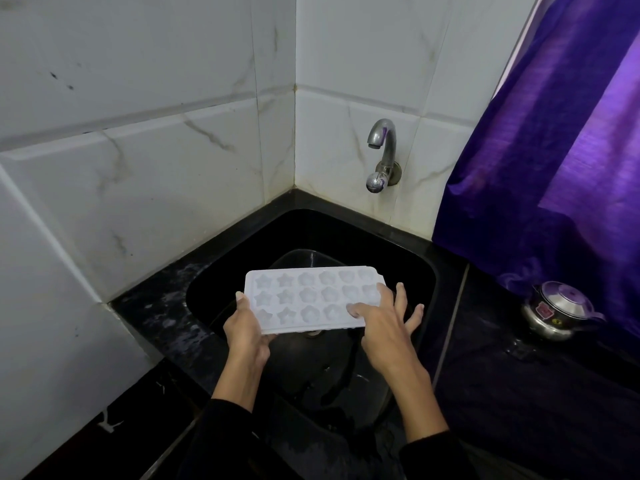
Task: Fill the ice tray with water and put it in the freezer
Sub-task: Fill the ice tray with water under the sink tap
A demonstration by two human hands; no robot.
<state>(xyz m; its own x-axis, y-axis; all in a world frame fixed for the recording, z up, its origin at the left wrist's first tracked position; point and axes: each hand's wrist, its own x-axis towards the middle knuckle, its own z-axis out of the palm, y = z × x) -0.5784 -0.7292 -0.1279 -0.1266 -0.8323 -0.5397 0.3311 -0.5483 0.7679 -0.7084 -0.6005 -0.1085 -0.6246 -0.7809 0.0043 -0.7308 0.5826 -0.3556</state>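
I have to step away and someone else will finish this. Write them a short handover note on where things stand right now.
Left hand grips the ice tray's left end.
Right hand rests on its right end, fingers spread and fairly straight.
The white ice tray is held roughly level over the black sink.
The tap on the wall behind is not running.
Done: tray brought to the sink; water in it cannot be told.
Left: fill if needed, then carry to the freezer.

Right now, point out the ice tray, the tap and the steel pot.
ice tray (304,299): head view, middle of its moulded top.
tap (382,133): head view, curved spout.
steel pot (557,308): head view, its lid.
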